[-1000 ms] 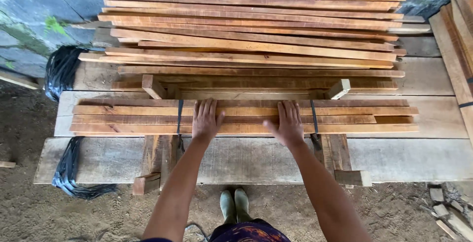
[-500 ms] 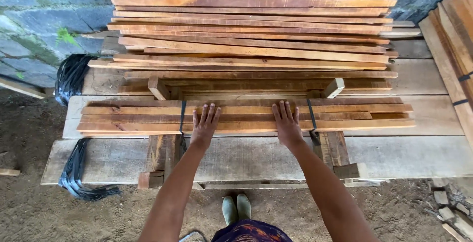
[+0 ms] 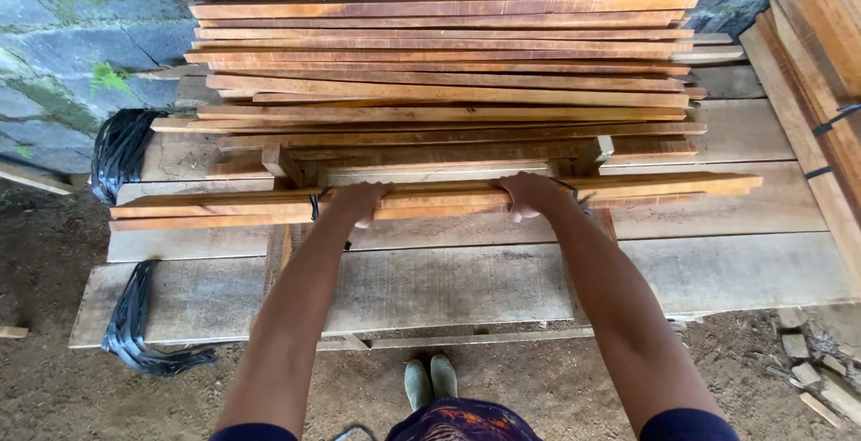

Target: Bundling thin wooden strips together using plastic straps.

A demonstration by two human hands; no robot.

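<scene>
Grey plank bench [image 3: 502, 288] before a mossy block wall: left hand [image 3: 357, 200] and right hand [image 3: 529, 195] each grasp a bundle of long, reddish-orange wooden slats [image 3: 430, 200] lying crosswise along the bench's middle.

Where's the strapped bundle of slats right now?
In the head view, the bundle of slats lies mid-frame across the plank table, gripped by the left hand and right hand, before the loose stack.

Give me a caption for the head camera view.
Both hands, left hand and right hand, grip a bundle of wooden slats.
</scene>
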